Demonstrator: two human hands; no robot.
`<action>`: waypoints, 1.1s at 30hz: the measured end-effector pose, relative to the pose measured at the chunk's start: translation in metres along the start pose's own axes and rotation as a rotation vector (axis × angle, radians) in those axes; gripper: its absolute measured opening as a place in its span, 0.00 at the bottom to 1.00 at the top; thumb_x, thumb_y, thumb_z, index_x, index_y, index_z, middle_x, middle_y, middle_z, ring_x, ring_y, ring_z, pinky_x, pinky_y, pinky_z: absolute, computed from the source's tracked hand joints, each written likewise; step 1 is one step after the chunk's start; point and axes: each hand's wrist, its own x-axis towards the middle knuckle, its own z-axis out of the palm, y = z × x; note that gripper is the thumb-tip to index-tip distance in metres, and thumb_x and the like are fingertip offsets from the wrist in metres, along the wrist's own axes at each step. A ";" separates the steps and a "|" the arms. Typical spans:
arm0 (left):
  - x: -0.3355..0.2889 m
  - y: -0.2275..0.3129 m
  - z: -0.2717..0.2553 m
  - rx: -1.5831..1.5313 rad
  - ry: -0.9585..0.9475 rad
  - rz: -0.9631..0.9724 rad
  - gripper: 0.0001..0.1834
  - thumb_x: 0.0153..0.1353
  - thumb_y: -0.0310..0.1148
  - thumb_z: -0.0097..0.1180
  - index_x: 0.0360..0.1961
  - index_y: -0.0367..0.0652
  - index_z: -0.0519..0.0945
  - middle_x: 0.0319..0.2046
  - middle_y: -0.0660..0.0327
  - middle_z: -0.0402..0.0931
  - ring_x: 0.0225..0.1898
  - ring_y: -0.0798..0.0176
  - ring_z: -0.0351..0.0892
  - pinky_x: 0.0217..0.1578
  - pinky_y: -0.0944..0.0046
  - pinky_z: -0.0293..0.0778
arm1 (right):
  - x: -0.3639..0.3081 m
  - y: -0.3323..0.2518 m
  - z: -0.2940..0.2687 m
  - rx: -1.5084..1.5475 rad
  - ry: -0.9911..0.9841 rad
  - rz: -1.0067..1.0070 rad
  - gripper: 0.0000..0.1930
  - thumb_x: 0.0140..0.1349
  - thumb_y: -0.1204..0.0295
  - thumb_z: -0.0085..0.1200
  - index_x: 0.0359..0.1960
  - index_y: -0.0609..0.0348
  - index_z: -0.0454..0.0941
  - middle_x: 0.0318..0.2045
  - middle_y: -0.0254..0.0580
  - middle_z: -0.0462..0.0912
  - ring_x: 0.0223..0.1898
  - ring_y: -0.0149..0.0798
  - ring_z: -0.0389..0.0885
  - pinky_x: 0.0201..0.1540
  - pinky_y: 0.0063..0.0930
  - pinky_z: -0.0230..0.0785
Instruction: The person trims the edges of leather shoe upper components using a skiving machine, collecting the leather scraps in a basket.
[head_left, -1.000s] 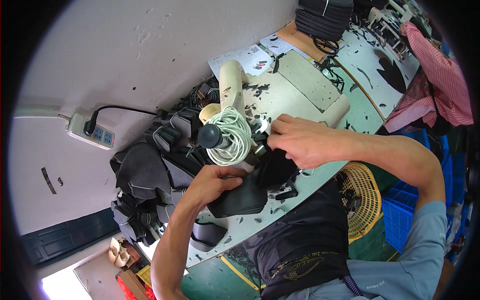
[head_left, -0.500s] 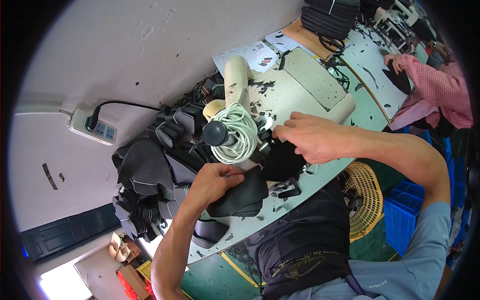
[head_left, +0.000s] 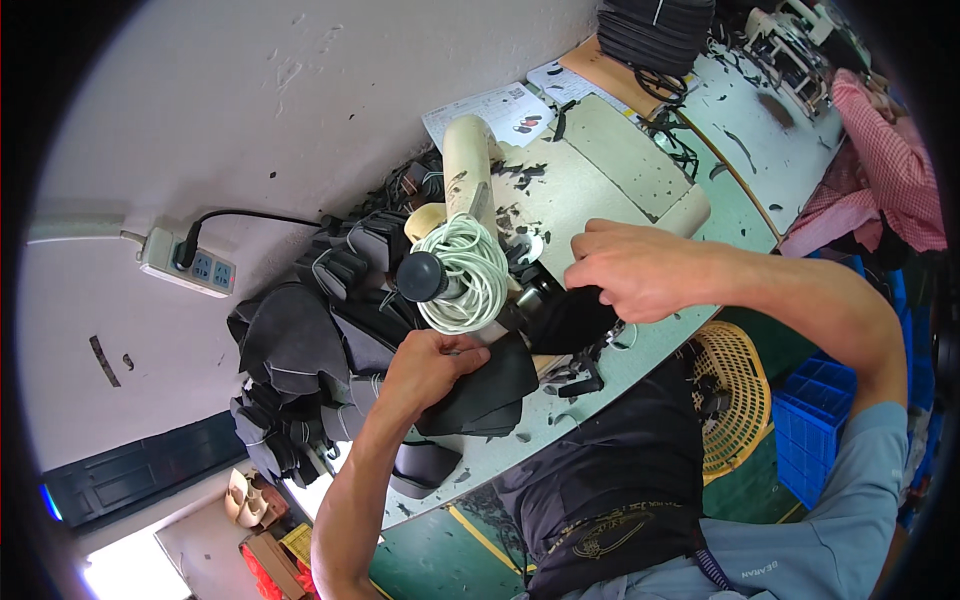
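My left hand (head_left: 425,372) is closed, thumb against fingers, on a small fanned stack of flat black pieces (head_left: 482,395) at the front of the bench. My right hand (head_left: 640,272) has its fingers bent over the far edge of another dark piece (head_left: 568,318), beside the metal working parts of a cream-coloured machine (head_left: 590,190). The fingertips partly hide where they grip it. Between my hands and the machine's upright arm hangs a coil of pale cord (head_left: 470,285), with a round black knob (head_left: 421,276) in front.
Bundles of tied black pieces (head_left: 290,335) crowd the bench's left side. A power strip (head_left: 188,262) is fixed to the wall. Below the bench stand a yellow basket (head_left: 737,430) and blue crates (head_left: 805,430). A co-worker's checked sleeve (head_left: 870,190) shows at far right.
My right hand has shifted slightly right, its fingers more curled. My left hand stays on the stack. The co-worker's hand and black piece have left the adjoining table's surface.
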 end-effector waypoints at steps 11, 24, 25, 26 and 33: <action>0.005 -0.012 0.008 -0.128 0.021 0.195 0.11 0.56 0.34 0.66 0.37 0.40 0.86 0.28 0.69 0.80 0.29 0.77 0.73 0.32 0.75 0.67 | 0.003 0.001 0.007 0.153 0.128 0.000 0.13 0.48 0.79 0.58 0.39 0.63 0.78 0.41 0.48 0.77 0.50 0.52 0.70 0.52 0.36 0.66; 0.006 -0.015 0.008 -0.013 0.056 0.112 0.13 0.53 0.34 0.64 0.36 0.37 0.83 0.32 0.60 0.84 0.34 0.70 0.79 0.42 0.68 0.72 | 0.005 -0.001 -0.004 0.167 0.002 0.025 0.18 0.46 0.81 0.54 0.42 0.62 0.79 0.51 0.53 0.72 0.56 0.53 0.66 0.58 0.38 0.63; 0.007 -0.017 0.008 -0.016 0.061 0.107 0.13 0.53 0.34 0.64 0.36 0.37 0.83 0.32 0.60 0.84 0.34 0.70 0.79 0.42 0.68 0.72 | 0.000 0.000 -0.010 0.143 -0.037 0.020 0.18 0.46 0.81 0.54 0.43 0.62 0.80 0.52 0.53 0.72 0.56 0.53 0.66 0.58 0.38 0.63; 0.011 -0.017 0.008 -0.039 0.066 0.076 0.12 0.53 0.34 0.64 0.36 0.37 0.83 0.32 0.61 0.84 0.34 0.70 0.79 0.41 0.68 0.72 | -0.002 0.001 -0.013 0.121 -0.073 0.022 0.19 0.45 0.81 0.54 0.43 0.62 0.80 0.53 0.53 0.72 0.57 0.53 0.66 0.59 0.38 0.63; 0.014 -0.010 0.020 -0.192 0.108 0.337 0.10 0.56 0.32 0.64 0.35 0.35 0.85 0.27 0.69 0.80 0.29 0.76 0.73 0.33 0.73 0.67 | 0.023 0.001 0.010 0.163 0.127 -0.184 0.21 0.44 0.79 0.55 0.44 0.62 0.79 0.49 0.52 0.74 0.56 0.53 0.66 0.59 0.40 0.63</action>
